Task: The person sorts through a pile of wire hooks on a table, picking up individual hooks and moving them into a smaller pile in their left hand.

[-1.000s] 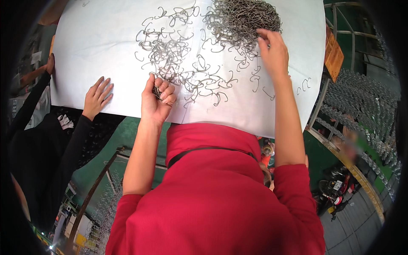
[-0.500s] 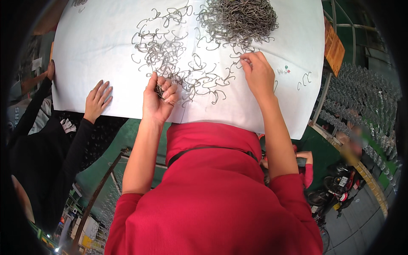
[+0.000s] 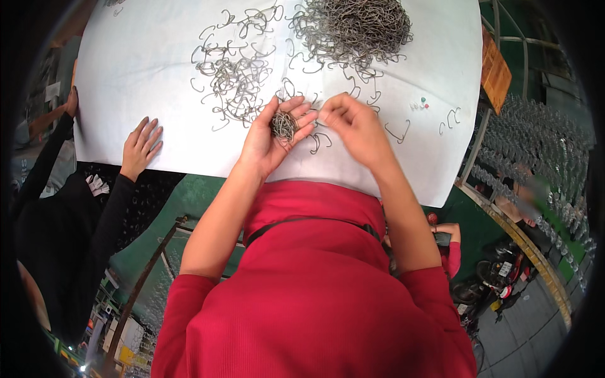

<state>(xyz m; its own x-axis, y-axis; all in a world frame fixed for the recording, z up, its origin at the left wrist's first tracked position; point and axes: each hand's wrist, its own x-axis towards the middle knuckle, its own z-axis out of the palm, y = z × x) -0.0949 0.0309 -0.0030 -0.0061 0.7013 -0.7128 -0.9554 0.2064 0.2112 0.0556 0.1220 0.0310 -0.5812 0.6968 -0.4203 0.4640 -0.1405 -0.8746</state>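
Observation:
My left hand (image 3: pixel 261 143) lies palm up above the table's near edge, its fingers half curled round a small clump of S-shaped metal wire hooks (image 3: pixel 284 126). Close to its fingertips is my right hand (image 3: pixel 356 129), thumb and forefinger pinched together; what they hold, if anything, is too small to make out. Loose wire hooks (image 3: pixel 233 79) are scattered over the white sheet (image 3: pixel 145 69) beyond my left hand. A dense heap of the same hooks (image 3: pixel 365 28) lies farther off, beyond my right hand.
A co-worker's hand (image 3: pixel 141 150) rests flat on the sheet at left. Small coloured bits (image 3: pixel 421 104) and a few single hooks (image 3: pixel 450 118) lie at right. An orange wooden board (image 3: pixel 495 70) stands past the right edge, near racks of hanging shiny wire pieces (image 3: pixel 535 145).
My left hand has moved right and uncurled, showing the clump in its palm. My right hand has come nearer and left, to my left fingertips. Fewer hooks lie between the hands.

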